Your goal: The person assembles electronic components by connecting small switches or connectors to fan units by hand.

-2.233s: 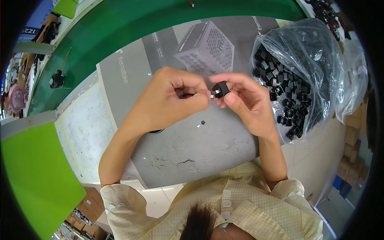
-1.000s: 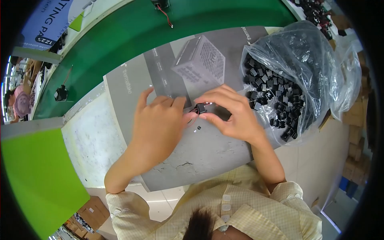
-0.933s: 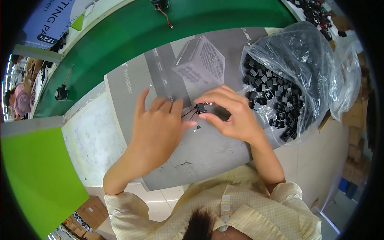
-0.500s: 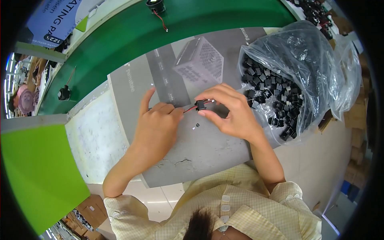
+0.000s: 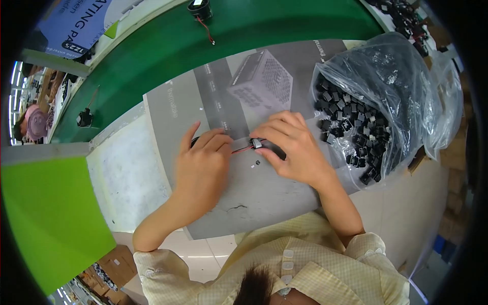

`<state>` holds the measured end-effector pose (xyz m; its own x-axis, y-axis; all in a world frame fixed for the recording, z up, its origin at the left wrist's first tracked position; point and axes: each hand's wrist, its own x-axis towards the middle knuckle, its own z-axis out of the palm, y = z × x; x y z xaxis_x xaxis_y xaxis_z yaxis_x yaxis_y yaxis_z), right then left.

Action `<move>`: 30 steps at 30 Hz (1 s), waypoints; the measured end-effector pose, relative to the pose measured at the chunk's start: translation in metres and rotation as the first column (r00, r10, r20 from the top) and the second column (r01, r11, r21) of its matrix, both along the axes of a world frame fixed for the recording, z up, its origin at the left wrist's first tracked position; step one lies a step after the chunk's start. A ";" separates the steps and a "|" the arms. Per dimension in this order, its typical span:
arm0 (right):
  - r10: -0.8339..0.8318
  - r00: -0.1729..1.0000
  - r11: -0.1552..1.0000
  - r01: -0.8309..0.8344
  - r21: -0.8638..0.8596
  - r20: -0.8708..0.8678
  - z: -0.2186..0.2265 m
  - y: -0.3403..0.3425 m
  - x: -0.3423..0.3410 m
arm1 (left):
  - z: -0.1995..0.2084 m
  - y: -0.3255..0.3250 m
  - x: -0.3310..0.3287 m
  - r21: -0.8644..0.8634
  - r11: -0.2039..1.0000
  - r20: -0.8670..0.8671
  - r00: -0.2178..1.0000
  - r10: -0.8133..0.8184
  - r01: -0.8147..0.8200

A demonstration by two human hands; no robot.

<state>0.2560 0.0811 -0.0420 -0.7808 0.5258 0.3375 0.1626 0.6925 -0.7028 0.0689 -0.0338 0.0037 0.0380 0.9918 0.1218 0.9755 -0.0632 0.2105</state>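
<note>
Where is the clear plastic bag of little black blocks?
In the head view, the clear plastic bag is at right, beside the bare right hand, partly over the grey printed sheet.

The clear bag [image 5: 391, 76] is our biggest obstacle, bulky and blocking any low passage. Just left of it, our right fingers [image 5: 278, 130] pinch a black block [image 5: 257, 144], and thin wires [image 5: 241, 150] run farther left to our left fingers [image 5: 216, 140], barring the middle. Left of the bag and beyond the fingers, we have free room above the flat grey sheet [image 5: 269, 193]; left of the bag and nearer us, more room opens, with small crumbs [image 5: 257, 162] near the wires.
</note>
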 end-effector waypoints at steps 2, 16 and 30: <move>-0.063 0.997 0.975 0.069 0.211 -0.035 0.003 -0.004 -0.005 | -0.002 0.002 0.000 0.025 1.000 -0.006 1.000 -0.006 0.006; -0.001 0.999 0.976 0.009 0.219 -0.036 -0.001 -0.017 -0.020 | 0.007 0.007 -0.030 -0.253 0.968 0.462 0.877 0.130 -0.010; -0.201 0.947 0.980 0.196 -0.046 -0.251 0.001 -0.005 -0.013 | -0.035 0.029 -0.036 0.016 1.000 0.766 0.642 -0.029 0.025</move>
